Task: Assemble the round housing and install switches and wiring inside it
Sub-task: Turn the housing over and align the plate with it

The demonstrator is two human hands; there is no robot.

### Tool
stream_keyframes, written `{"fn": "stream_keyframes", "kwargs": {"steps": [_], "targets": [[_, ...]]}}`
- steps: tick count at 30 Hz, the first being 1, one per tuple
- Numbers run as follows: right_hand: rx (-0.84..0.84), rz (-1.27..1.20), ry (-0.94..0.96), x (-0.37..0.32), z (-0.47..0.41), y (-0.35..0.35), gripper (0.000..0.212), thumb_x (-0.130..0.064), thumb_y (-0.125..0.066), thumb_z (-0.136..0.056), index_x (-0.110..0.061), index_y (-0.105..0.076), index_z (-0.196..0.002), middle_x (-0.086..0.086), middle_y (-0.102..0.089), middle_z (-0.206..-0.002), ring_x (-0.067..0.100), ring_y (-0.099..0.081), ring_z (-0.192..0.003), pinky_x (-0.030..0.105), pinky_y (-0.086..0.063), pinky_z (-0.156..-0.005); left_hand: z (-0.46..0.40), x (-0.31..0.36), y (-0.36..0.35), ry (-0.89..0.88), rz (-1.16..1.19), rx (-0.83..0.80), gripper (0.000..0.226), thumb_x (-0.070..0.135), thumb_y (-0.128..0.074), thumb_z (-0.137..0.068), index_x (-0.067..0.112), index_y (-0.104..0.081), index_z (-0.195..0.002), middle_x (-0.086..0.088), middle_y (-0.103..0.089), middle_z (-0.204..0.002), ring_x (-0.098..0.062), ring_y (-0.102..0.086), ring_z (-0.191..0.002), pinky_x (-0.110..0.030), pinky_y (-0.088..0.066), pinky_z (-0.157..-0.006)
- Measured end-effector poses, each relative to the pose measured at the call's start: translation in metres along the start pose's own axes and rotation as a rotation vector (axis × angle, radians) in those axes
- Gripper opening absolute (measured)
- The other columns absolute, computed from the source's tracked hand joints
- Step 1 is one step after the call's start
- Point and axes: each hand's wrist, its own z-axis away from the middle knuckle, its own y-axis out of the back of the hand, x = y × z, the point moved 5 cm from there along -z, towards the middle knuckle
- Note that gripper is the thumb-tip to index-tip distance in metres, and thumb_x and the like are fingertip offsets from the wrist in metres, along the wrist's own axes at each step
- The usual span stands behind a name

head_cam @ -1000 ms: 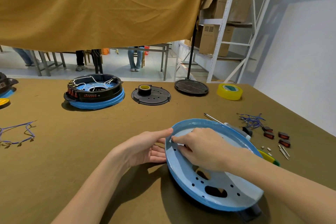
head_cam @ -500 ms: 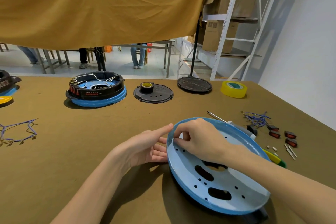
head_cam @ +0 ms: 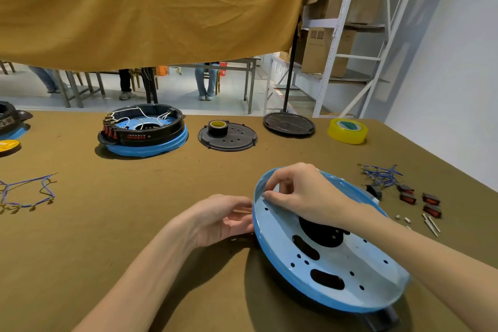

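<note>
One blue plate [head_cam: 347, 275], tilted, left rim raised; right hand [head_cam: 301, 191] pinching film there; left hand [head_cam: 223, 219] loosely curled beside rim; four switches [head_cam: 419, 201] right.

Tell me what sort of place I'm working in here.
Probably a small assembly workshop: a finished sample housing with wiring sits on the cloth-covered bench, loose red switches lie ready, and metal shelving holds cardboard boxes.

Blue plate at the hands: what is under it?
Under the blue plate, a black part shows through its cutouts and pokes out at the near edge; the plate covers the rest.
</note>
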Motion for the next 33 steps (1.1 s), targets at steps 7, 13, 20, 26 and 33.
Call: {"fn": "stream_keyframes", "kwargs": {"steps": [7,13,20,26,33], "targets": [[-0.05,0.021,-0.031,0.002,0.001,-0.007,0.006,-0.034,-0.074,-0.093,-0.029,-0.076,-0.09,-0.012,-0.065,-0.063,0.003,-0.059,-0.061,0.022,-0.047,-0.056,0.0,0.001,-0.001,-0.074,-0.227,0.044,0.02,0.0,-0.058,-0.101,0.0,-0.074,-0.114,-0.017,-0.078,-0.105,-0.024,-0.078,-0.093,-0.026,-0.064,-0.07],[-0.059,0.05,-0.022,-0.002,0.0,-0.005,0.008,-0.033,-0.073,-0.093,-0.029,-0.079,-0.09,-0.012,-0.07,-0.072,0.007,-0.063,-0.068,0.024,-0.051,-0.057,0.002,0.01,-0.004,-0.384,-0.743,0.11,0.028,0.001,-0.074,-0.091,0.019,-0.077,-0.111,0.005,-0.08,-0.097,-0.003,-0.075,-0.085,-0.022,-0.06,-0.075],[-0.103,0.118,-0.031,-0.024,0.016,0.001,0.06,-0.065,-0.034,-0.101,-0.026,-0.063,-0.067,0.006,-0.06,-0.064,0.015,-0.053,-0.056,0.035,-0.042,-0.057,0.004,0.01,-0.014,-0.541,-0.756,0.076,0.027,0.001,-0.076,-0.088,0.017,-0.075,-0.11,0.007,-0.08,-0.099,-0.007,-0.074,-0.096,-0.026,-0.06,-0.083],[-0.082,0.294,-0.055,-0.049,0.025,0.016,0.076,-0.089,-0.037,-0.08,-0.023,-0.07,-0.097,0.002,-0.065,-0.083,0.018,-0.062,-0.073,0.033,-0.044,-0.056,0.003,0.013,-0.016,-0.43,-0.417,0.247,0.025,0.004,-0.066,-0.095,0.02,-0.074,-0.112,0.001,-0.078,-0.101,-0.014,-0.074,-0.095,-0.029,-0.062,-0.078],[-0.036,0.11,-0.259,-0.039,0.022,0.079,0.056,-0.063,-0.064,-0.085,-0.01,-0.074,-0.1,0.014,-0.073,-0.095,0.016,-0.07,-0.077,0.033,-0.058,-0.064,0.018,0.037,-0.055,-0.479,-0.054,0.083,0.027,-0.001,-0.07,-0.091,0.017,-0.076,-0.111,-0.002,-0.08,-0.105,-0.017,-0.076,-0.103,-0.033,-0.062,-0.087]]}}
